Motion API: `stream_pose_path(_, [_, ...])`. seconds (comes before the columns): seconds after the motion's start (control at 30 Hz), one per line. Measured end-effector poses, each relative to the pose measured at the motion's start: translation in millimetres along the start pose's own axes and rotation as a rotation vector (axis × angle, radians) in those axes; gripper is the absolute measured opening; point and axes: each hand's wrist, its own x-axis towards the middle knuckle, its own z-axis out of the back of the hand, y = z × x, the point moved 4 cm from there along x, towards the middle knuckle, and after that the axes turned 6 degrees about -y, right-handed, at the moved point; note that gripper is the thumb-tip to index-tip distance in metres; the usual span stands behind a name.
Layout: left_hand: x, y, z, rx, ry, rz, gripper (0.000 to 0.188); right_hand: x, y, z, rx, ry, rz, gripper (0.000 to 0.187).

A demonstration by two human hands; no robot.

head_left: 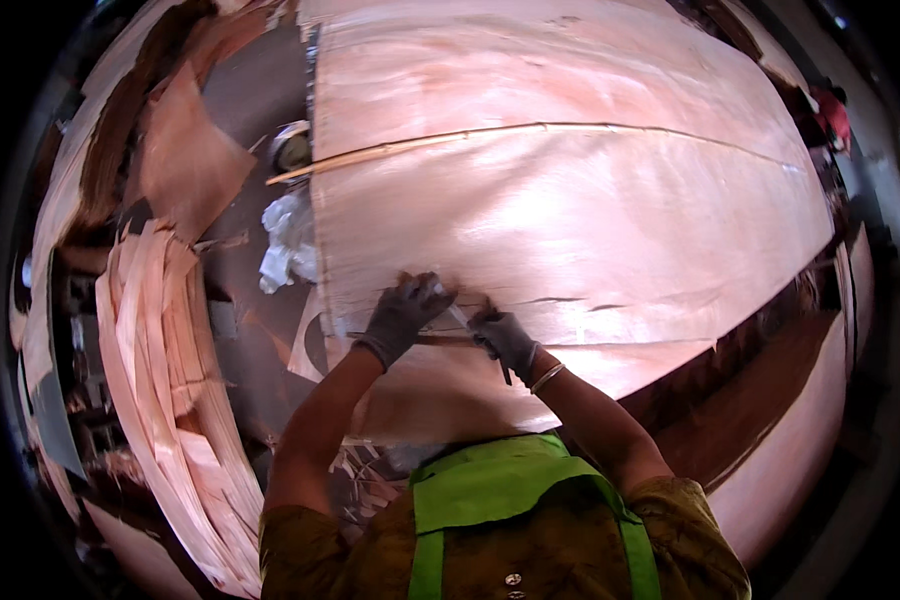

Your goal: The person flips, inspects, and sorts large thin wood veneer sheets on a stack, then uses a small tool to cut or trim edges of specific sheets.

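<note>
A large sheet of thin wood veneer [570, 220] lies in front of me, with cracks along its near part. My left hand [406, 314], in a grey glove, is closed over the near left part of the sheet; a small whitish thing shows at its fingertips, too blurred to name. Close by on the right, my gloved right hand [505, 340] is closed round a thin tool with a dark handle [507, 378], whose end sticks out below the palm. A short pale strip [459, 316] shows between the hands; I cannot tell what it belongs to.
A long thin bamboo stick [450, 138] lies across the sheet. Left of it are a crumpled clear plastic bag [288, 240] and a roundish object [292, 150]. A stack of veneer strips [175, 380] stands further left. Another person [832, 118] is at the far right.
</note>
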Motion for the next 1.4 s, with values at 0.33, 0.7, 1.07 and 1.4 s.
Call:
stream_pose_path(0.33, [11, -10, -1, 0.060, 0.135, -0.072, 0.049, -59, -41, -49, 0.207, 0.066, -0.141, 0.020])
stream_pose_path(0.7, [115, -130, -19, -0.093, 0.034, -0.222, 0.050, -12, -19, 162, 0.074, -0.405, 0.187, 0.017])
stream_pose_path(1.07, [121, -153, -61, -0.011, 0.214, -0.204, 0.056, -58, -31, 101, 0.235, -0.350, -0.022, 0.025])
stream_pose_path(1.4, [162, -164, -42, -0.304, 0.089, 0.044, 0.037, -118, -65, 339, 0.159, -0.384, 0.218, 0.022])
